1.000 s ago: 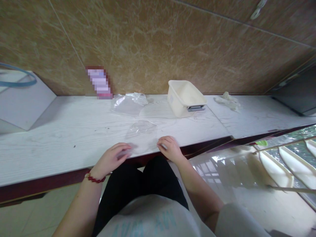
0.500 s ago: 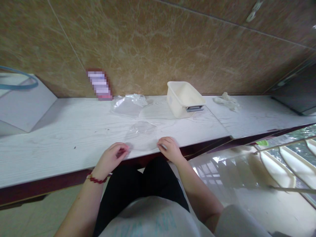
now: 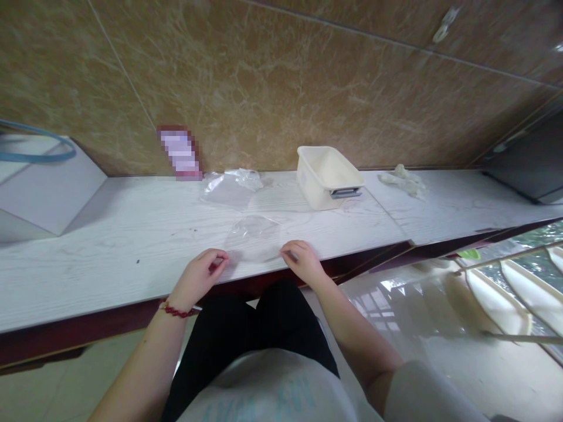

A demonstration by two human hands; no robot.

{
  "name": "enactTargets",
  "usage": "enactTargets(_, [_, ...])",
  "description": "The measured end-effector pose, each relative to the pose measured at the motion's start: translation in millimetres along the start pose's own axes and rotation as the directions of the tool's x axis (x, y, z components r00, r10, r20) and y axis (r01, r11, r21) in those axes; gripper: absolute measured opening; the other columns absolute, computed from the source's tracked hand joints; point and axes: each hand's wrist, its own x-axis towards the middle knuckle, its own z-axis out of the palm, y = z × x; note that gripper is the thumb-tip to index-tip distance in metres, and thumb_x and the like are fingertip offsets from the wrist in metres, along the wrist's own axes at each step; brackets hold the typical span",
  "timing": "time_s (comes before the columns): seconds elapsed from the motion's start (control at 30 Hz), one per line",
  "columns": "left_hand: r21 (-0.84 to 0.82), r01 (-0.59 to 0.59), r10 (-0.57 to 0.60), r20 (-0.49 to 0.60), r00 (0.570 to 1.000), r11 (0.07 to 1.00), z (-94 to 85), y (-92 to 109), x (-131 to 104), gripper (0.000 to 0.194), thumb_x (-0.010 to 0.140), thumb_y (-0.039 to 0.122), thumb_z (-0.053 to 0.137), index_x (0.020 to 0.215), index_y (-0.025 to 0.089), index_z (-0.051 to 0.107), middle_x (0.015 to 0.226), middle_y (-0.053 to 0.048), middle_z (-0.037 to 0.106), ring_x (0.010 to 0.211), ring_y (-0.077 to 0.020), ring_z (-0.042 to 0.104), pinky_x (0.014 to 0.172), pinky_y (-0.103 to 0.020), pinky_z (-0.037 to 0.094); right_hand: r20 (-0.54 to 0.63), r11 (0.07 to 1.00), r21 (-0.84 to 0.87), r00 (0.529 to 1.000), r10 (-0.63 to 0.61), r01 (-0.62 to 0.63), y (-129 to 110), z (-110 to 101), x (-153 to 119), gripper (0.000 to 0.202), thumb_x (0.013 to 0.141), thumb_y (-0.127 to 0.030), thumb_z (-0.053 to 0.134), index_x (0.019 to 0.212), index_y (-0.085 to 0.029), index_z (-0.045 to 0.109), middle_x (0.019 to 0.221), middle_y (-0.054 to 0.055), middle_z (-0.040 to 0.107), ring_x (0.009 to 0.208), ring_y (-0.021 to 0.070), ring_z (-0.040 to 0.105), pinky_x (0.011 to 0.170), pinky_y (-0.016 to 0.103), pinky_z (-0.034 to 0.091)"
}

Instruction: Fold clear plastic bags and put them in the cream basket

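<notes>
A clear plastic bag [image 3: 253, 234] lies near the front edge of the white wood-grain counter [image 3: 109, 234]. My left hand [image 3: 204, 272] pinches its near left corner between thumb and fingers. At the near right corner, my right hand [image 3: 303, 262] is closed in a pinch on the same bag. Behind it rests another crumpled clear plastic bag [image 3: 233, 187], touched by neither hand. A cream plastic bin [image 3: 328, 176] with a grey handle stands open to the right of that second bag.
A white box [image 3: 48, 187] with a blue band [image 3: 39, 157] stands at the far left. Crumpled whitish material [image 3: 404, 181] lies right of the bin. A blurred-out card [image 3: 180, 152] leans against the brown marbled wall [image 3: 246, 82]. A dark box [image 3: 528, 158] is far right.
Both hands keep their pinches, with the right one slightly higher in the picture. The camera view has shifted a little, moving the box and card slightly to the right.
</notes>
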Motion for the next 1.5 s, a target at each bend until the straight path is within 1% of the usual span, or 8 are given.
enactTargets(0.2, [-0.064, 0.11, -0.108, 0.034, 0.994, 0.992, -5.2, 6.8, 11.4, 0.024, 0.08, 0.041, 0.04, 0.084, 0.019, 0.048, 0.087, -0.004, 0.061, 0.071, -0.0161, 0.061, 0.065, -0.029, 0.05, 0.029, 1.0, 0.016, 1.0, -0.007, 0.006, -0.2, 0.9, 11.7, 0.009, 0.079, -0.021, 0.05, 0.082, -0.022, 0.058, 0.085, 0.001, 0.063, 0.086, 0.0144, 0.056, 0.082, 0.03, 0.043])
enactTargets(0.37, [-0.183, 0.215, -0.214, 0.026, 0.977, 0.959, -6.3, 6.9, 25.7, 0.024, 0.079, 0.044, 0.04, 0.082, 0.021, 0.041, 0.084, -0.003, 0.063, 0.058, -0.0139, 0.062, 0.059, -0.028, 0.05, 0.042, 0.994, 0.008, 0.993, 0.107, -0.108, 4.6, 3.2, 24.0, 0.011, 0.081, -0.027, 0.046, 0.085, -0.023, 0.056, 0.083, 0.001, 0.063, 0.08, 0.0144, 0.057, 0.073, 0.027, 0.045])
enactTargets(0.57, [-0.312, 0.288, -0.304, -0.003, 0.953, 0.905, -2.4, 4.5, 48.0, 0.023, 0.076, 0.043, 0.043, 0.084, 0.021, 0.041, 0.074, -0.001, 0.06, 0.066, -0.0156, 0.063, 0.051, -0.025, 0.049, 0.091, 0.956, 0.137, 0.964, 0.249, -0.26, 13.3, 8.8, 43.2, 0.012, 0.08, -0.031, 0.046, 0.087, -0.022, 0.052, 0.076, -0.001, 0.063, 0.068, 0.0104, 0.058, 0.063, 0.022, 0.044])
enactTargets(0.7, [-0.173, 0.273, -0.286, -0.051, 0.957, 0.946, -2.7, 1.2, 65.8, 0.021, 0.076, 0.037, 0.043, 0.089, 0.021, 0.042, 0.077, -0.001, 0.061, 0.064, -0.0148, 0.061, 0.054, -0.025, 0.047, 0.073, 0.957, 0.094, 0.96, 0.27, -0.276, 17.2, 9.9, 61.4, 0.008, 0.078, -0.027, 0.048, 0.083, -0.022, 0.051, 0.07, -0.002, 0.061, 0.064, 0.0096, 0.056, 0.063, 0.022, 0.042])
enactTargets(0.8, [-0.072, 0.27, -0.276, -0.091, 0.957, 0.96, -3.1, -2.0, 78.2, 0.029, 0.075, 0.034, 0.045, 0.099, 0.019, 0.039, 0.079, -0.003, 0.063, 0.067, -0.0158, 0.061, 0.06, -0.027, 0.046, 0.078, 0.952, 0.024, 0.949, 0.304, -0.307, 17.1, 9.0, 73.9, 0.011, 0.076, -0.025, 0.05, 0.087, -0.021, 0.05, 0.066, -0.003, 0.06, 0.062, 0.0102, 0.055, 0.062, 0.022, 0.041])
enactTargets(0.93, [0.009, 0.308, -0.306, -0.07, 0.949, 0.951, -1.8, -5.4, 89.5, 0.038, 0.074, 0.033, 0.047, 0.106, 0.016, 0.036, 0.085, -0.006, 0.064, 0.071, -0.0169, 0.061, 0.062, -0.027, 0.045, 0.088, 0.937, -0.061, 0.933, 0.348, -0.344, 17.5, 10.9, 84.0, 0.019, 0.077, -0.024, 0.051, 0.095, -0.022, 0.046, 0.07, -0.002, 0.063, 0.065, 0.0115, 0.057, 0.059, 0.022, 0.04])
enactTargets(1.17, [0.203, 0.275, -0.269, -0.061, 0.961, 0.94, 3.0, -9.1, 93.7, 0.04, 0.078, 0.032, 0.043, 0.113, 0.016, 0.034, 0.09, -0.006, 0.064, 0.075, -0.0185, 0.061, 0.066, -0.028, 0.043, 0.107, 0.911, -0.261, 0.928, 0.357, -0.32, 18.5, 17.4, 89.7, 0.02, 0.08, -0.027, 0.049, 0.098, -0.022, 0.043, 0.078, 0.0, 0.065, 0.073, 0.0148, 0.058, 0.059, 0.023, 0.037])
enactTargets(1.5, [0.34, 0.244, -0.209, -0.136, 0.968, 0.908, 13.5, -13.6, 95.3, 0.039, 0.082, 0.029, 0.034, 0.118, 0.016, 0.03, 0.092, -0.007, 0.064, 0.071, -0.0194, 0.061, 0.058, -0.028, 0.041, 0.124, 0.877, -0.399, 0.933, 0.339, -0.266, 20.8, 24.9, 98.5, 0.019, 0.083, -0.029, 0.042, 0.101, -0.022, 0.043, 0.082, 0.003, 0.063, 0.078, 0.0166, 0.057, 0.062, 0.025, 0.037])
